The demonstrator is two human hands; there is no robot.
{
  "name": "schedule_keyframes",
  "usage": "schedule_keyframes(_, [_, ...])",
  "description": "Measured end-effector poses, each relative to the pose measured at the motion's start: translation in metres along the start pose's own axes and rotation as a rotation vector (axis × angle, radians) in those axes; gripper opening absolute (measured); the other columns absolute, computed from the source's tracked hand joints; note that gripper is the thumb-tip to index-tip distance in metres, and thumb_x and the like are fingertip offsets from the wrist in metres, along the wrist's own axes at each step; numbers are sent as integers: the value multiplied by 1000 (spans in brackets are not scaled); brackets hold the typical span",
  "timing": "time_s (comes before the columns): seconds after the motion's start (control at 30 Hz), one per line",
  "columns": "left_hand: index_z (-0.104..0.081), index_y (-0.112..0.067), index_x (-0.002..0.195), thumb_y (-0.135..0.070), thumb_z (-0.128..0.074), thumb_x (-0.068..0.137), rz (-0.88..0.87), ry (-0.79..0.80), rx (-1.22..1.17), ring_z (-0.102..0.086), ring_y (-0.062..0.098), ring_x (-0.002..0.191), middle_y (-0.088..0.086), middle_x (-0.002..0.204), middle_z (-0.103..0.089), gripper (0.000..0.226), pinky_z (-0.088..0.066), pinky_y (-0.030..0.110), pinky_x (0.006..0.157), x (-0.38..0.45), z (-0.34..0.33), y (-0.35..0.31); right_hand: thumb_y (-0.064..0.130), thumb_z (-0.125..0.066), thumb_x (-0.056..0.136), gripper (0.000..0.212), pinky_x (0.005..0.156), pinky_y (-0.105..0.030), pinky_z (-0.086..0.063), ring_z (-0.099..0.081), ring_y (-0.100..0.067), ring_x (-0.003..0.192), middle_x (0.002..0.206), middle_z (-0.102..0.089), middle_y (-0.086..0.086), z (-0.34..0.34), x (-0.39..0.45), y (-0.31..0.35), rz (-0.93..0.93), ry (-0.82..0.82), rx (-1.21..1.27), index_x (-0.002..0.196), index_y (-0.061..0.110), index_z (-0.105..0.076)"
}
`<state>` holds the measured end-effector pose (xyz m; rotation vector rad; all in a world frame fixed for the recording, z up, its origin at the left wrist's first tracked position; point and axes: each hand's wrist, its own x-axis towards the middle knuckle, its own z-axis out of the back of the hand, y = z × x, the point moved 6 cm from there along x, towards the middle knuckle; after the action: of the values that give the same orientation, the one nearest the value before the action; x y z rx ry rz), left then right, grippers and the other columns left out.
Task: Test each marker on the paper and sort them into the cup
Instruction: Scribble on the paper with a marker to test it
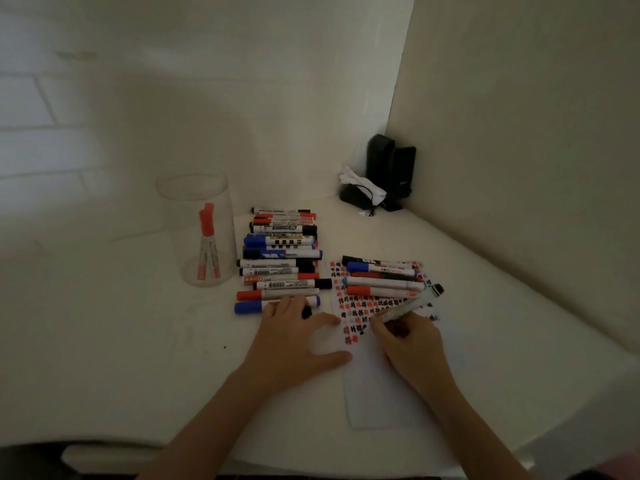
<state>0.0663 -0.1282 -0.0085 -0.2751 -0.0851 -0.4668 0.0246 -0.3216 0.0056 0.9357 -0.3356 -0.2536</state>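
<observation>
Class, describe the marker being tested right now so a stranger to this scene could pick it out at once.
Start at the paper covered with red and black marks, right of the clear cup. The marker in use slants over its middle, tip down on the sheet, in the grip of the right hand. Every other marker lies flat or stands in the cup.

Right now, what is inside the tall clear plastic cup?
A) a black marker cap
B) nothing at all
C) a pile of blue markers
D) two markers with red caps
D: through the wall of the tall clear plastic cup two markers with red caps show, standing upright inside it, caps up; every other marker lies on the white table or on the white sheet of paper.
</observation>
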Motion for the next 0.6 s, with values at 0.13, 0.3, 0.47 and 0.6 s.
schedule_keyframes(0.13, [-38,-55,129,-91,-29,65,3,2,1,-32,13,120,-9,123,-37,75,-24,37,108,-1,1,0,28,-68,86,29,46,-6,-38,-53,3,44,52,-57,4,-1,-2,3,37,23,-13,65,10,-60])
schedule_keyframes(0.3, [-40,-54,129,-92,-20,60,1,-7,17,-34,11,116,-10,118,-38,81,-26,35,105,-1,2,-1,29,-68,86,28,47,-4,-38,-53,5,46,54,-58,4,0,-2,6,44,30,-16,67,10,-62])
schedule_keyframes(0.47, [-42,-54,128,-96,-21,58,-1,-11,11,-35,12,117,-10,119,-39,84,-25,35,105,0,0,1,25,-68,87,24,46,-4,-39,-54,7,48,57,-58,5,0,-4,10,53,24,11,69,11,-61])
schedule_keyframes(0.6, [-39,-54,129,-95,-19,58,7,8,16,-33,12,120,-10,123,-39,84,-24,36,108,1,0,0,24,-67,87,24,44,-4,-38,-53,6,44,56,-57,5,1,-4,9,51,22,27,67,13,-58])
